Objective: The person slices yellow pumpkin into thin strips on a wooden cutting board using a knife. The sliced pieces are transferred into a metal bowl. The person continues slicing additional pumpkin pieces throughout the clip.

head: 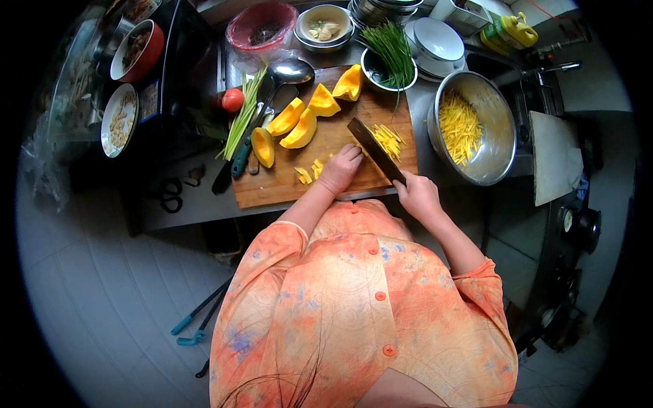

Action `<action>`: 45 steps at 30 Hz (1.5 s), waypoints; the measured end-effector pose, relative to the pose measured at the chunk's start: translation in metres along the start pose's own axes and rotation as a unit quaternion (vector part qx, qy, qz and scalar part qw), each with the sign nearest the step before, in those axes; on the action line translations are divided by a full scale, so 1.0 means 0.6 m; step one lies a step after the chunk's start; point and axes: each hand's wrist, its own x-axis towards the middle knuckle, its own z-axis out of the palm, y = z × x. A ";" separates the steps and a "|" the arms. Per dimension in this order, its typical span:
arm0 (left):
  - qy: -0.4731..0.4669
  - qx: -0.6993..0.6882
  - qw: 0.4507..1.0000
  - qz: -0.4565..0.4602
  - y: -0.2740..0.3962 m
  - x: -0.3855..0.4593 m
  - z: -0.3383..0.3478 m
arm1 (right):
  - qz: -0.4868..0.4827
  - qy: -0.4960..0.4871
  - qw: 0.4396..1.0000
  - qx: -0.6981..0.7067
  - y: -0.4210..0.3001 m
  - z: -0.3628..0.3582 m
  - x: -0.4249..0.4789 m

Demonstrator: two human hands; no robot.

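Note:
My right hand (419, 195) grips the handle of a cleaver (376, 150), its blade standing on edge over a wooden cutting board (285, 186). Beside the blade my left hand (343, 168) rests on the board with fingers curled; what lies under the fingertips is mostly hidden. Thin yellow pumpkin shreds (387, 142) lie just right of the blade. Left of my left wrist are a few small pumpkin pieces (304, 175). Several pumpkin wedges (300, 129) with orange flesh line the board's upper left part.
A steel bowl (502, 143) holding pumpkin shreds (459, 127) stands right of the board. Chives (390, 53) fill a bowl behind it. Leftward lie a ladle (291, 71), green stalks (244, 115), a tomato (232, 100) and scissors (171, 195). Plates (440, 38) are stacked at the back right.

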 end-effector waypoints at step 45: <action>-0.061 -0.021 0.994 -0.086 -0.012 -0.029 -0.066 | 0.063 -0.033 0.996 0.049 0.019 0.003 0.012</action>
